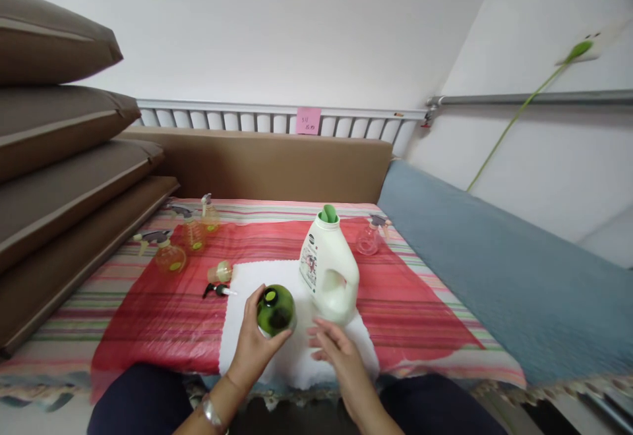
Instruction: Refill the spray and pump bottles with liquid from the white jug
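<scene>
My left hand is wrapped round a dark green round bottle, held upright over a white cloth; its open neck faces up. My right hand hovers just right of the bottle, fingers stretched out and apart, holding nothing. A white detergent jug with a green spout stands on the cloth right behind my right hand.
A black pump head and a small yellow cap lie left of the cloth on red plastic sheeting. Several amber spray bottles stand at the left, a clear pink one at the right. Brown cushions are stacked left, a blue mat lies right.
</scene>
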`<control>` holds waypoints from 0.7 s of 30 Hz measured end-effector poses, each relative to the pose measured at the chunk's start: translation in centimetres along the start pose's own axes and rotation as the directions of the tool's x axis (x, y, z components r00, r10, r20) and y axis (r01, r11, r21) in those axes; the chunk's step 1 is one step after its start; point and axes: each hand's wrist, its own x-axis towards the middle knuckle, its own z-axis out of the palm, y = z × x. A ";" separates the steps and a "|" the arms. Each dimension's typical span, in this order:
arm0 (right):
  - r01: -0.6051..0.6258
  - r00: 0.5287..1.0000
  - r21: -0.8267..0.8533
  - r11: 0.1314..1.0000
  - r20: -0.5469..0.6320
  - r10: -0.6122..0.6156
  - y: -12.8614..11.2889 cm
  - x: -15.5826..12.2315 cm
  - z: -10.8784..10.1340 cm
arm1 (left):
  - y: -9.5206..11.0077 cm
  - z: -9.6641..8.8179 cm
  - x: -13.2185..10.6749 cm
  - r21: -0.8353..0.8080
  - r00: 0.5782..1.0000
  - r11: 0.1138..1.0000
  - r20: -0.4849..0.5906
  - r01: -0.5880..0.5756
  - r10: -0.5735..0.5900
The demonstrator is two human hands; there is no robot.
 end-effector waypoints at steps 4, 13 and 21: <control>0.322 0.894 -0.168 0.932 -0.269 -0.357 -4.0 1.4 -3.9 | -2.4 2.0 1.2 0.020 1.000 0.999 0.002 -0.031 0.031; 0.350 0.879 -0.406 0.844 -0.169 -0.446 -5.5 7.7 -3.5 | -5.7 3.2 0.2 -0.029 0.999 1.000 -0.036 0.002 -0.003; 0.293 0.853 -0.573 0.765 -0.205 -0.480 -7.1 8.9 -2.7 | -5.3 3.1 1.3 -0.027 0.997 0.999 -0.077 0.017 -0.019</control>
